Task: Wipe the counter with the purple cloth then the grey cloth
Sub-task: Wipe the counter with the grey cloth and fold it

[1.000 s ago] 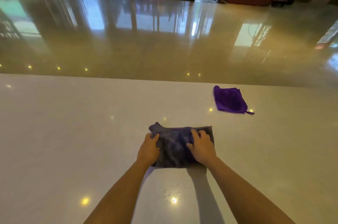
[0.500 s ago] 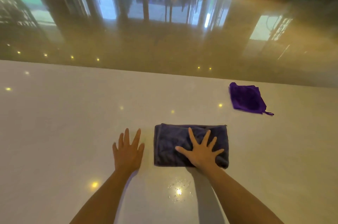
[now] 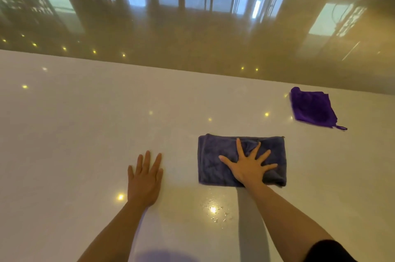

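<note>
The grey cloth (image 3: 213,159) lies folded into a rectangle on the white counter (image 3: 85,124). My right hand (image 3: 249,166) presses flat on top of it with the fingers spread wide. My left hand (image 3: 145,178) rests flat on the bare counter a short way left of the cloth, fingers together, holding nothing. The purple cloth (image 3: 311,107) lies crumpled near the counter's far edge, to the right and apart from both hands.
The counter's far edge (image 3: 192,71) runs across the view, with a glossy floor (image 3: 192,26) below and beyond it. Water droplets (image 3: 213,210) glisten on the counter just in front of the grey cloth. Ceiling lights reflect as small spots on the surface.
My left hand came off the grey cloth and settled flat on the counter to its left. My right hand spread flat on the now neatly folded cloth.
</note>
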Motion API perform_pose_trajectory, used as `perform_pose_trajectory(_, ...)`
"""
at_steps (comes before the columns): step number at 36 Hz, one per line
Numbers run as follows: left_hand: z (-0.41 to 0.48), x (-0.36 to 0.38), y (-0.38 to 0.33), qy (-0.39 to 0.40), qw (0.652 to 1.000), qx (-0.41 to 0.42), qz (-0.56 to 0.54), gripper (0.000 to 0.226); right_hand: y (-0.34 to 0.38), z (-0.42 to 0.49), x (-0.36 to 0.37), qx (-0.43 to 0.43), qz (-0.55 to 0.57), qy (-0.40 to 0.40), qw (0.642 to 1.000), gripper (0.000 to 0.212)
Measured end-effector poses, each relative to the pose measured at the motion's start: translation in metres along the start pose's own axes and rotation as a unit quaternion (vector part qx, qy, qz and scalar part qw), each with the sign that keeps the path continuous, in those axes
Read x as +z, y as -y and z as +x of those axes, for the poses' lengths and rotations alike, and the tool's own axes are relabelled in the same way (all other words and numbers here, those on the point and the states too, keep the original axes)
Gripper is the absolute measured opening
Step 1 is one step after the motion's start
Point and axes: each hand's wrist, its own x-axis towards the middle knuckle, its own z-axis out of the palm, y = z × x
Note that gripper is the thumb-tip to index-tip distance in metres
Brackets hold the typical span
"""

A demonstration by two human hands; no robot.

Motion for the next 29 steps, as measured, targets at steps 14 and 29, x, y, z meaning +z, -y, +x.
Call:
perform_pose_trajectory(14,0.0,0.006,-0.002,-0.026,1.0,0.002,-0.006,0.051,0.006,0.014,0.008,-0.068,-0.03,-0.028,0.997,0.065)
perform_pose_trajectory(29,0.0,0.01,-0.001,-0.037,0.999,0.002,-0.01,0.051,0.012,0.014,0.004,-0.209,-0.082,-0.006,0.974,0.05)
